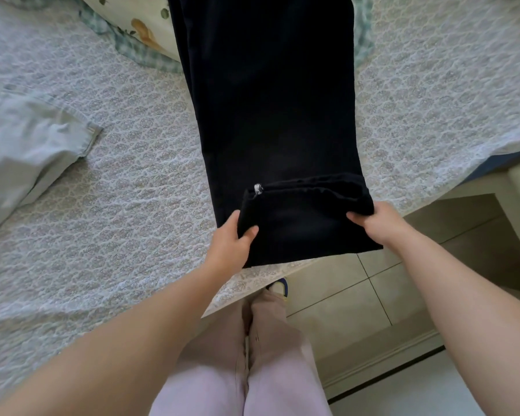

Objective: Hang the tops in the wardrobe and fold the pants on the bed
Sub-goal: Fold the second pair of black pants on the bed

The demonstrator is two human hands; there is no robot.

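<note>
Black pants (270,109) lie stretched lengthwise across the bed (132,181), folded leg on leg, running from the near edge to the far side. Their near end is turned back over itself, and a small metal button shows at the fold. My left hand (233,244) grips the left corner of this turned-back end, thumb on top. My right hand (376,219) grips the right corner, fingers curled round the bunched cloth.
A pale grey-green garment (27,151) lies crumpled on the bed at the left. A floral pillow with a checked border (138,31) sits at the far side, partly under the pants. Tiled floor (357,295) and a bedside unit (517,187) are at the right.
</note>
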